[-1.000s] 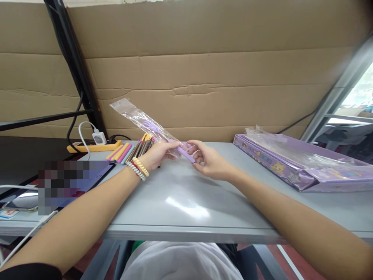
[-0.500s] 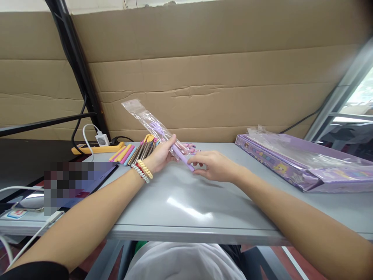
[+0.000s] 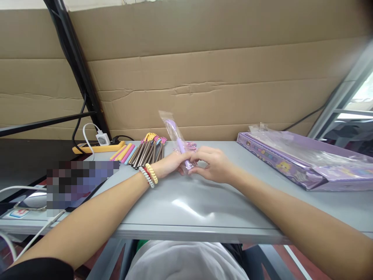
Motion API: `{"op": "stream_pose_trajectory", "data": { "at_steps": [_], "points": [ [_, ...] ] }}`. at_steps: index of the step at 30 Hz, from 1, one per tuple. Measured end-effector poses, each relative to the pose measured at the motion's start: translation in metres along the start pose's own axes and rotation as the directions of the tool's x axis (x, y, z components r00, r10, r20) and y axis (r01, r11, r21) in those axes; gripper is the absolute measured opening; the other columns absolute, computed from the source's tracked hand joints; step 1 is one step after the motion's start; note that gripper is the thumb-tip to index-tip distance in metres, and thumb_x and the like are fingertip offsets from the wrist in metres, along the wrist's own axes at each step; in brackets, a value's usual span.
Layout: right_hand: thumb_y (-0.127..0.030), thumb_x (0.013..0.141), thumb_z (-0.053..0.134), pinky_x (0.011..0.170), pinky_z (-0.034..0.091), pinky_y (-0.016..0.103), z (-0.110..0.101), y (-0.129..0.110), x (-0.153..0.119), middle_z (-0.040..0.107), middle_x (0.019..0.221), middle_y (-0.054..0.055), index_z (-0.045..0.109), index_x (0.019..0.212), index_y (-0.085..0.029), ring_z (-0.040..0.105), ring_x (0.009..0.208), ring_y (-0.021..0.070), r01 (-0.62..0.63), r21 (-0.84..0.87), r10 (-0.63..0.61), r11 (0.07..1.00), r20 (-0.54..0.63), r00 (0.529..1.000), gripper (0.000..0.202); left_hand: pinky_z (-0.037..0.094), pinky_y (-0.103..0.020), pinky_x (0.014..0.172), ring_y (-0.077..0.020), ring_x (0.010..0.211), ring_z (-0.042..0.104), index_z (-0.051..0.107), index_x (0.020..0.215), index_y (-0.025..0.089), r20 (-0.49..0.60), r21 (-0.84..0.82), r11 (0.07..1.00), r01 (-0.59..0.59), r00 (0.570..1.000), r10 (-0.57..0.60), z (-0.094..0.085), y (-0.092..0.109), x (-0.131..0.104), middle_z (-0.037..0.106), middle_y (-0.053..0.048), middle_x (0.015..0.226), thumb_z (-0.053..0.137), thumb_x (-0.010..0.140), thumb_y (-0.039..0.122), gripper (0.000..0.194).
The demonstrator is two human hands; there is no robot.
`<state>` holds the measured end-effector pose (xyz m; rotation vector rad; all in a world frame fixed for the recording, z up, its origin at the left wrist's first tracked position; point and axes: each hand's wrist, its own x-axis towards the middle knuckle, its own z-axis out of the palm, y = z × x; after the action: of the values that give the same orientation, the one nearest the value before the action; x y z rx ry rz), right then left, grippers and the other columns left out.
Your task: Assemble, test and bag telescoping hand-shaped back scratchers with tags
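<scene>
A purple back scratcher (image 3: pixel 180 145) sits inside a clear plastic sleeve (image 3: pixel 171 125), tilted upward with its top leaning left. Around its lower end, my left hand (image 3: pixel 171 162) is closed, fingers partly hidden. My right hand (image 3: pixel 212 165) pinches the bottom of the sleeve from the right, its fingertips meeting the left hand. Left of the hands, several back scratchers (image 3: pixel 147 151) lie side by side on the table, with brown metallic rods, hand-shaped heads and coloured handles. Just behind my hands is a small pink striped bundle (image 3: pixel 191 146), partly covered.
A purple printed box (image 3: pixel 279 165) with clear plastic sleeves (image 3: pixel 303 146) on it lies on the grey table (image 3: pixel 233 206) at right. A yellow power strip (image 3: pixel 100 148) with a white charger (image 3: pixel 103 137) and a blurred-out flat device (image 3: pixel 84 182) are at left. Cardboard (image 3: pixel 204 70) stands behind.
The purple back scratcher has slid deeper into its sleeve, and the sleeve has swung more upright. My left hand has moved right and down to meet my right hand at the bottom end.
</scene>
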<state>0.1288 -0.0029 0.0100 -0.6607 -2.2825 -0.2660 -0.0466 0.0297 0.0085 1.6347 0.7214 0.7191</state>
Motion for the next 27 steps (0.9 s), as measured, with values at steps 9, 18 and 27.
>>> {"op": "stream_pose_trajectory", "data": {
  "at_steps": [9,18,27],
  "points": [
    [-0.026,0.078,0.060,0.063,0.041,0.026,0.002,-0.004,-0.001,0.066,0.079,0.004,0.060,0.089,-0.020,0.058,0.072,0.0163,-0.048,-0.085,0.047,0.995,-0.018,0.999,0.013,0.042,-0.027,0.050,-0.0144,0.053,0.056,0.057,0.074,0.018,0.012,0.042,0.999,-0.025,1.000,0.025,0.004,0.010,-0.006,0.059,-0.001,0.061,0.050,0.082,0.053,0.037],
    [-0.023,0.074,0.058,0.061,0.038,0.025,0.003,-0.004,-0.001,0.065,0.083,0.005,0.056,0.087,-0.019,0.056,0.070,0.0153,-0.150,-0.144,0.151,0.978,-0.003,0.989,0.013,0.044,-0.026,0.049,-0.0141,0.052,0.057,0.059,0.083,0.016,-0.034,0.066,0.997,-0.050,0.998,0.053,0.003,0.004,-0.003,0.061,-0.003,0.065,0.046,0.079,0.064,0.051],
    [-0.030,0.079,0.059,0.049,0.034,0.021,-0.001,0.006,0.002,0.054,0.053,-0.002,0.053,0.066,-0.018,0.045,0.047,0.0084,-0.340,0.087,0.334,0.936,0.075,0.939,0.019,0.043,-0.025,0.055,-0.0128,0.057,0.053,0.061,0.068,0.013,-0.274,0.073,0.971,-0.228,0.931,0.239,-0.003,0.011,-0.001,0.059,-0.003,0.064,0.043,0.083,0.054,0.046]
  ]
}}
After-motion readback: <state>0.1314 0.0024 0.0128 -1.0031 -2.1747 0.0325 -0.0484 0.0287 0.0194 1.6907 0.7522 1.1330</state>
